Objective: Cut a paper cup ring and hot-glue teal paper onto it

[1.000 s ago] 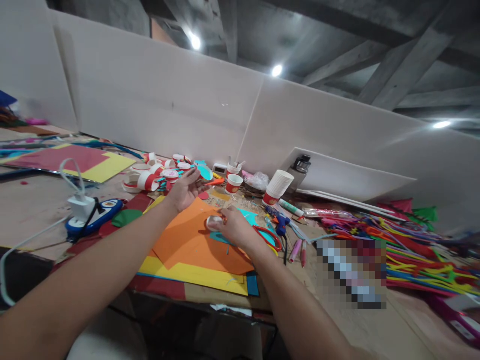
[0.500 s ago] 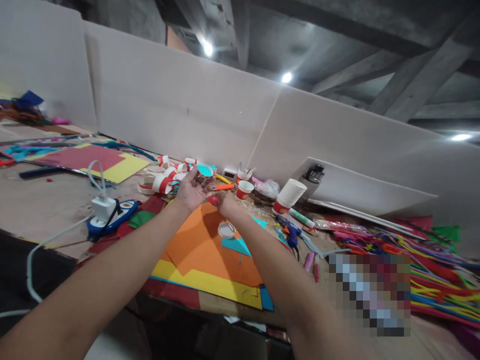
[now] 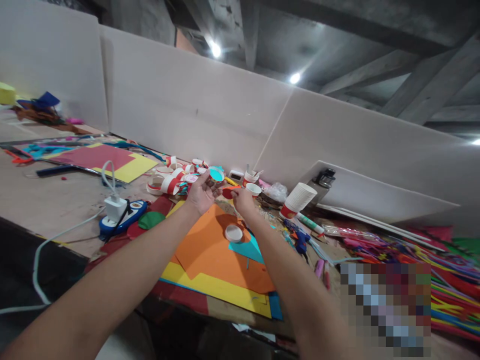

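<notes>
My left hand (image 3: 201, 193) is palm up with its fingers curled round a small cut paper cup piece with a teal disc (image 3: 216, 175) on it. Just to its right, my right hand (image 3: 243, 200) pinches a small red paper disc (image 3: 227, 192) close to the left hand's fingertips. Both hands hover over an orange paper sheet (image 3: 204, 245). That sheet lies on a yellow sheet (image 3: 217, 289). A white round lid (image 3: 234, 233) rests on the orange sheet beside a teal paper scrap (image 3: 252, 248).
Several cut red-and-white cup rings (image 3: 167, 183) lie behind the hands. A stack of paper cups (image 3: 298, 199) and a blue glue gun (image 3: 300, 240) are to the right, then a heap of pipe cleaners (image 3: 450, 280). A power strip with a white charger (image 3: 119, 214) sits left.
My right hand let go of the white lid on the orange sheet, reached forward and took a red disc. The left hand lifted the teal-topped piece slightly. The view shifted left.
</notes>
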A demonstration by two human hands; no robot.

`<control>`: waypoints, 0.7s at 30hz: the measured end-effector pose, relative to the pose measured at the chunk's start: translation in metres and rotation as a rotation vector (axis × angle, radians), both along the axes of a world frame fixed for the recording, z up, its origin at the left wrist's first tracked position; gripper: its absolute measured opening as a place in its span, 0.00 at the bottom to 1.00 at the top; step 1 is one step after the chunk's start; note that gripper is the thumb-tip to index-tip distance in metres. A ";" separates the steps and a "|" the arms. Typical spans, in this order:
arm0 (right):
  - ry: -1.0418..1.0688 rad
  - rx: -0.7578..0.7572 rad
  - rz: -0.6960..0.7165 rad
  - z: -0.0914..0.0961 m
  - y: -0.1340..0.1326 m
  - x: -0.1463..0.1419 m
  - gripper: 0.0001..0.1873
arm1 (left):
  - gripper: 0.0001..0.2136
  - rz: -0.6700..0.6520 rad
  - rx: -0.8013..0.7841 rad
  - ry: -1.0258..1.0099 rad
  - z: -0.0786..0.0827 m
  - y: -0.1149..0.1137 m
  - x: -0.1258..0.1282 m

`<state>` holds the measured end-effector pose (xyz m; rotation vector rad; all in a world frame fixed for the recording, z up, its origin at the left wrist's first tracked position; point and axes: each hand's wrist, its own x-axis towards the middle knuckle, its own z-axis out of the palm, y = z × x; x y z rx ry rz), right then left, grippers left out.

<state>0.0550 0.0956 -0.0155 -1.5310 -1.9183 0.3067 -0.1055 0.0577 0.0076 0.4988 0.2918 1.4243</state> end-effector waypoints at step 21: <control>0.069 0.498 -0.028 0.028 -0.113 0.030 0.11 | 0.13 -0.371 0.236 0.338 -0.012 -0.030 0.032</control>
